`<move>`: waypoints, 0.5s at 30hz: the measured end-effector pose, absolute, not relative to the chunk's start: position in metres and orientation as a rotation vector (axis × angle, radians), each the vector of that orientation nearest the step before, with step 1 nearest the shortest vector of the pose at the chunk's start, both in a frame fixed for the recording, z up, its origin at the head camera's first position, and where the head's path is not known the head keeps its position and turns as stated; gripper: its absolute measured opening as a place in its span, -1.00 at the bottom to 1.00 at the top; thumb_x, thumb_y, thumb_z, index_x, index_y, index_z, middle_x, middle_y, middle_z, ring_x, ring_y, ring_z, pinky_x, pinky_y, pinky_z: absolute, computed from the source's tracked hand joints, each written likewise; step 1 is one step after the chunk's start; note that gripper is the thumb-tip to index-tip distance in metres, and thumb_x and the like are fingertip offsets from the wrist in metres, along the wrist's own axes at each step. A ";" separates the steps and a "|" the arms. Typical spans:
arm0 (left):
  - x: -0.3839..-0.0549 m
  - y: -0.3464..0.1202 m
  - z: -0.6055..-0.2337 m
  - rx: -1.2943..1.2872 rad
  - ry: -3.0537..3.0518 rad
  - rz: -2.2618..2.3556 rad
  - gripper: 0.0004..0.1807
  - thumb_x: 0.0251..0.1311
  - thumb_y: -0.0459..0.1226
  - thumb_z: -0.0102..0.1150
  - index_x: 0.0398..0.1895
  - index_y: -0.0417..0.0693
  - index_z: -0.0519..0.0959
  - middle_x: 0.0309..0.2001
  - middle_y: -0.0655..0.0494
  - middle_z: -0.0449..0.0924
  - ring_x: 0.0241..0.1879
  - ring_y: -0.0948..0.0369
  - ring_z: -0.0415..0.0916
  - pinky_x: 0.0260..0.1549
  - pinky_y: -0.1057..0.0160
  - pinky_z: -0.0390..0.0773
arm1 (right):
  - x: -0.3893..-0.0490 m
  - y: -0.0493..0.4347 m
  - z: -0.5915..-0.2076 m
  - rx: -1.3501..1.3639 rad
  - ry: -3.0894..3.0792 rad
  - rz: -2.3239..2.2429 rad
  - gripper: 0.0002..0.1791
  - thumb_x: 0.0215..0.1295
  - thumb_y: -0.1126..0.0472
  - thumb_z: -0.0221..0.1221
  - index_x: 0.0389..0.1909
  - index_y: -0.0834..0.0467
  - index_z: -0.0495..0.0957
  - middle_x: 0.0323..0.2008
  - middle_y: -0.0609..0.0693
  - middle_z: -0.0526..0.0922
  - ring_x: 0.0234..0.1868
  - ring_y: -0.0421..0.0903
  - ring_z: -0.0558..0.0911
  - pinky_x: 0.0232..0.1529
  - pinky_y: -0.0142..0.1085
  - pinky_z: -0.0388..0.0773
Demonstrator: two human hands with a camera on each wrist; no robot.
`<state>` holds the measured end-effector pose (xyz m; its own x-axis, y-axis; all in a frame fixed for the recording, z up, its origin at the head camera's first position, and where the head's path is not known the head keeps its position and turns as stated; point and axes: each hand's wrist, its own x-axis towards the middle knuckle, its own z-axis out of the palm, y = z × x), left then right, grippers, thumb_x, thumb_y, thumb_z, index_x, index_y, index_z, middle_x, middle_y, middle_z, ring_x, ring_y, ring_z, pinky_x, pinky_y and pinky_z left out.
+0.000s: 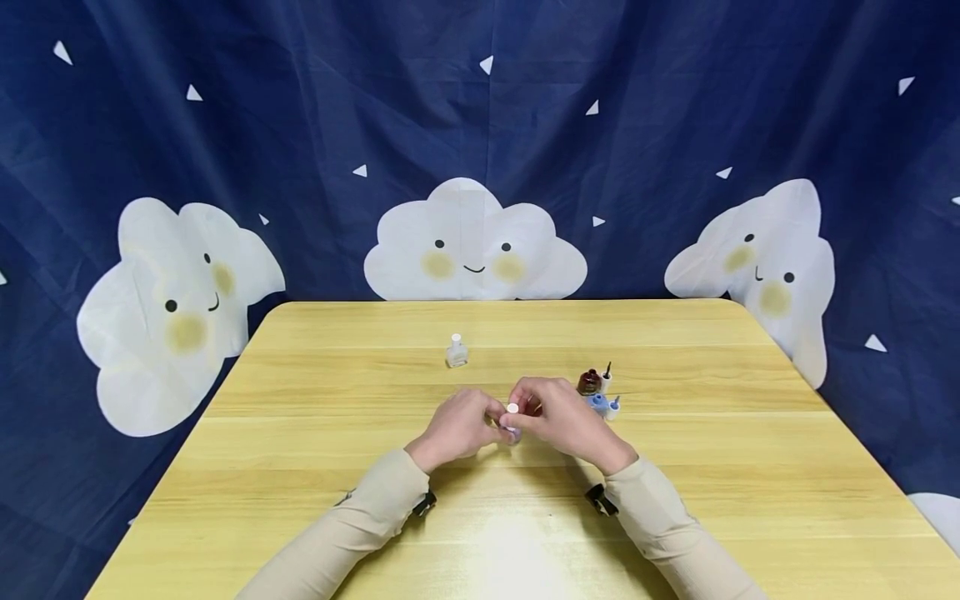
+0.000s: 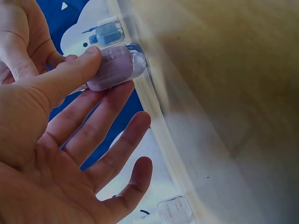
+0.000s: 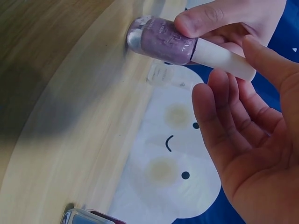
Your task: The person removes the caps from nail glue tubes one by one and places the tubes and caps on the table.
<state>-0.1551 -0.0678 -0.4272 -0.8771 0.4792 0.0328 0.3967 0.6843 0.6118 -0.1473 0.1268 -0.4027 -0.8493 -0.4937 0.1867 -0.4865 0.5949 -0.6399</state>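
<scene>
purple polish bottle (image 3: 163, 39) is between my two hands, over the middle of the table (image 1: 240, 500), its white cap (image 3: 222, 58) on. my left hand (image 1: 459, 423) pinches the body between thumb and fingers, the last two fingers loosely bent clear of it; my right hand (image 1: 566, 417) pinches the cap's end with thumb and fingertips. in the head view my fingers cover much of the bottle, and i can't tell whether its base touches the wood. its small printing is too blurred to read. i count four bottles: this one, a capped clear bottle (image 1: 457, 355) farther back, and to my right an open dark red bottle (image 1: 589, 382) and an open blue bottle (image 1: 597, 402), the blue one partly hidden by my right hand. two loose white caps (image 1: 614, 412) stand beside those, brushes up. the right wrist view cuts both off at its bottom edge, the red a mere sliver. three cloud faces (image 1: 474, 221) show on the blue curtain (image 1: 637, 67); another white patch (image 1: 941, 512) is cut off at the right.
</scene>
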 end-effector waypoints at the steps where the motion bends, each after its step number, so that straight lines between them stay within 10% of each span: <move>1: -0.155 -0.068 -0.427 0.718 2.765 0.958 -0.79 0.06 -0.09 0.55 -0.25 0.08 0.82 -0.39 0.27 0.77 -0.66 0.38 0.17 -0.65 0.39 0.18 | -0.147 0.127 -0.403 -0.863 2.796 -1.118 -0.83 0.28 0.10 0.41 -0.34 0.01 0.59 -0.47 -0.23 0.65 -0.44 -0.28 0.60 -0.40 -0.37 0.56; 15: -0.155 -0.069 -0.428 0.747 2.775 0.947 -0.78 0.06 -0.07 0.54 -0.24 0.11 0.83 -0.42 0.27 0.75 -0.68 0.38 0.12 -0.68 0.40 0.14 | -0.148 0.125 -0.403 -0.882 2.837 -1.099 -0.84 0.28 0.11 0.41 -0.37 0.02 0.61 -0.51 -0.24 0.63 -0.51 -0.30 0.56 -0.46 -0.39 0.54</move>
<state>-0.1551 -0.0690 -0.4276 -0.8720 0.4871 0.0481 0.4149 0.6834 0.6007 -0.1476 0.1253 -0.4032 -0.8447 -0.4897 0.2162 -0.5076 0.6045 -0.6140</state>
